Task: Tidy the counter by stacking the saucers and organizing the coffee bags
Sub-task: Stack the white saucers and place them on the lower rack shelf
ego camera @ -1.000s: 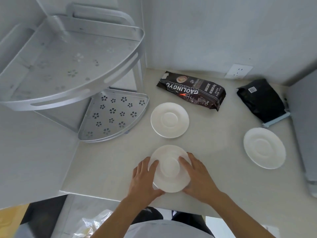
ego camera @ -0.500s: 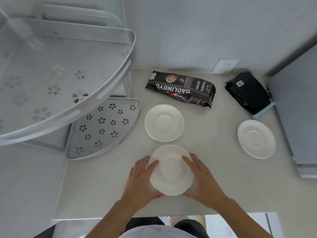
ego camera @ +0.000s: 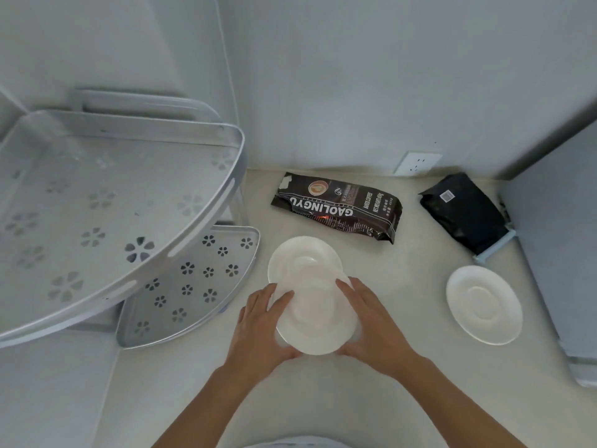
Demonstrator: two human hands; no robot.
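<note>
I hold a white saucer [ego camera: 318, 316] between both hands, lifted off the counter. My left hand [ego camera: 261, 324] grips its left rim and my right hand [ego camera: 371, 324] its right rim. The held saucer overlaps the near edge of a second white saucer [ego camera: 300, 258] that lies on the counter behind it. A third white saucer [ego camera: 484, 304] lies apart at the right. A dark brown printed coffee bag [ego camera: 339, 206] lies on its side near the back wall. A black coffee bag [ego camera: 463, 210] lies at the back right.
A silver two-tier corner rack stands at the left, its lower shelf [ego camera: 193, 286] close to the saucers and its upper shelf [ego camera: 106, 205] overhanging. A grey appliance [ego camera: 559, 240] borders the counter on the right. A wall socket [ego camera: 417, 163] sits behind the bags.
Both hands have lifted the near saucer and carried it away from me, so it now overlaps the middle saucer. The camera has also shifted.
</note>
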